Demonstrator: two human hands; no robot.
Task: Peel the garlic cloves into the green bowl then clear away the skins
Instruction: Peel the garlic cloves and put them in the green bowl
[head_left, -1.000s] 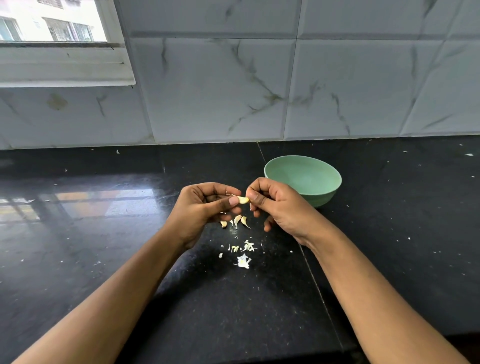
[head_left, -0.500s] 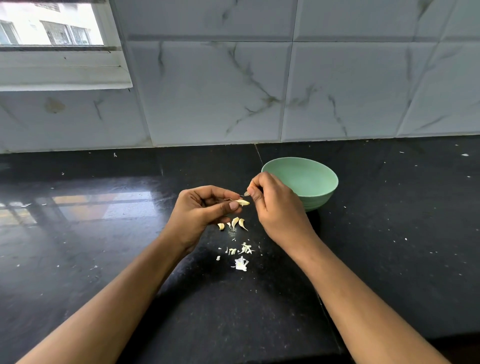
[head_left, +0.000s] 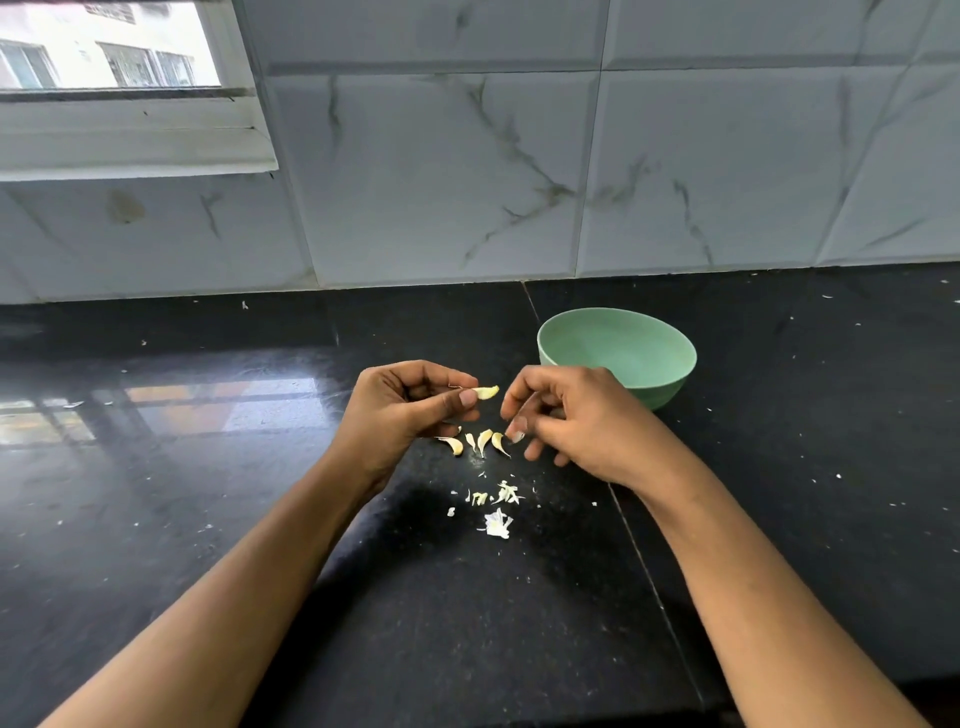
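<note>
My left hand (head_left: 410, 410) pinches a pale garlic clove (head_left: 487, 392) between thumb and forefinger, its tip pointing right. A short gap separates it from my right hand (head_left: 566, 421), whose fingers are loosely curled with nothing visible in them. Under the hands, several more small cloves (head_left: 483, 441) lie in a row on the black counter. A little heap of white skins (head_left: 497, 522) and scraps sits just in front of them. The green bowl (head_left: 660, 387) stands behind my right hand, and its inside looks empty.
The black stone counter (head_left: 208, 519) runs wide on both sides, dotted with small white flecks. A marble-tiled wall (head_left: 467, 182) closes off the back, with a window sill (head_left: 130, 145) at the upper left.
My right hand has let go of the clove's tip and dropped down and to the right, away from it. The left hand still holds the clove in place.
</note>
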